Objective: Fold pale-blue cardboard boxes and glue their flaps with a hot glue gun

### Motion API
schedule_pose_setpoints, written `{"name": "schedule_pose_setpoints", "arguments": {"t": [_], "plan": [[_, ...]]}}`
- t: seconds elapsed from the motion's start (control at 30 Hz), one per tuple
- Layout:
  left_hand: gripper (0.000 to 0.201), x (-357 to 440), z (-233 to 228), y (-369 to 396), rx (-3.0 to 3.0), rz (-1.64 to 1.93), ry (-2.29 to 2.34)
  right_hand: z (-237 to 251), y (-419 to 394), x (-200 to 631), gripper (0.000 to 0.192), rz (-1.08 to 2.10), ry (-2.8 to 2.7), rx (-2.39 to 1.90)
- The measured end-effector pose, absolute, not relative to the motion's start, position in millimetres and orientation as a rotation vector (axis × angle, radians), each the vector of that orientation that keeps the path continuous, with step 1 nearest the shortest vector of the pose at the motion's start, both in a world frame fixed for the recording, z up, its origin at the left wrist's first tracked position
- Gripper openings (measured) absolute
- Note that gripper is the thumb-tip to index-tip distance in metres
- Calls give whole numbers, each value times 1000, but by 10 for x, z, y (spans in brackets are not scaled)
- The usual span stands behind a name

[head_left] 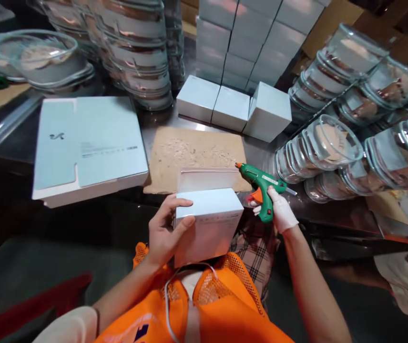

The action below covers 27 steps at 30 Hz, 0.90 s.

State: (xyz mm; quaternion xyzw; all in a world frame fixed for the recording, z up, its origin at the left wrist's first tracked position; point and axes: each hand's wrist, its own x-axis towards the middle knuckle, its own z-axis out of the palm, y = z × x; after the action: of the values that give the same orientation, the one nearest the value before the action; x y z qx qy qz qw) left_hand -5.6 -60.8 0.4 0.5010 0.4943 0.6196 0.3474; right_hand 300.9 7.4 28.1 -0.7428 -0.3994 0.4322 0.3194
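Two hands busy at a white box (211, 224)
Box is gripped by the left hand (164, 233), flap up; green glue gun (261, 183) is clasped in the gloved right hand (280, 212) beside it

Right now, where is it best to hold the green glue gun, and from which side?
Probably by its handle, from below and behind: the glue gun points its orange nozzle away to the left, toward the white box, and the right hand already wraps that handle.
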Motion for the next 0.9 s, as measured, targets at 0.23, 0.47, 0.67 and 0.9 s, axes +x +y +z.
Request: {"name": "schedule_pose_setpoints", "arguments": {"t": [0.23,0.47,0.67,0.9], "plan": [[43,-11,52,-572,1269,1543,1150,616,-101,2938,31,650,-1202,-1942],[45,53,53,-577,1210,1513,1098,554,-113,2365,56,1481,-1043,-1356],[66,60,-38,-468,961,1637,866,511,-237,2627,80,1417,-1601,-976],[39,-41,28,-500,1398,1597,940,485,-294,2542,32,919,-2119,-787]]}}
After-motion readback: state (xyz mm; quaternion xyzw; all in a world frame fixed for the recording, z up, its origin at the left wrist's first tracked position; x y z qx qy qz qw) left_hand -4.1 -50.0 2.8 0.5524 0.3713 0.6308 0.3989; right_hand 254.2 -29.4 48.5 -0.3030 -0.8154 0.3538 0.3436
